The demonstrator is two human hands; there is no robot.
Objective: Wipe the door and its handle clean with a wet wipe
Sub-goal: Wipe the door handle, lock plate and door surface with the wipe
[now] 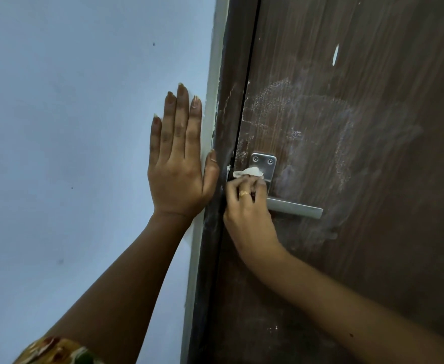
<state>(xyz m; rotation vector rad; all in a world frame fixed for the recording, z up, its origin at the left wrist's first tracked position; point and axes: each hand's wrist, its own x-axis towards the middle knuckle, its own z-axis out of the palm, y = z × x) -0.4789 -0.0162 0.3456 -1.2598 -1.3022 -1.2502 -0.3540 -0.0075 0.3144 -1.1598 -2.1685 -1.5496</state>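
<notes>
- A crumpled white wet wipe (249, 172) shows just above the fingertips of the right hand (248, 206), pressed against the lower part of the handle's metal backplate (264, 166), below its two screws.
- The right hand is curled around the wipe, fingers bunched and knuckles toward the camera; a gold ring (244, 193) sits on one finger. Most of the wipe appears to be hidden inside the grip, so its full size cannot be judged.
- The silver lever handle (295, 208) juts out to the right from behind that hand, its inner end covered by the knuckles.
- The dark wood-grain door (360, 153) spreads above and to the right of the right hand, marked with pale, chalky smears around the backplate and lever.
- The left hand (178, 164) lies flat and fully spread on the pale blue wall (71, 127), fingers pointing up, holding nothing; its thumb rests along the edge of the door frame (217, 101).
- A patterned yellow sleeve (55, 350) shows at the left forearm's lower end.
</notes>
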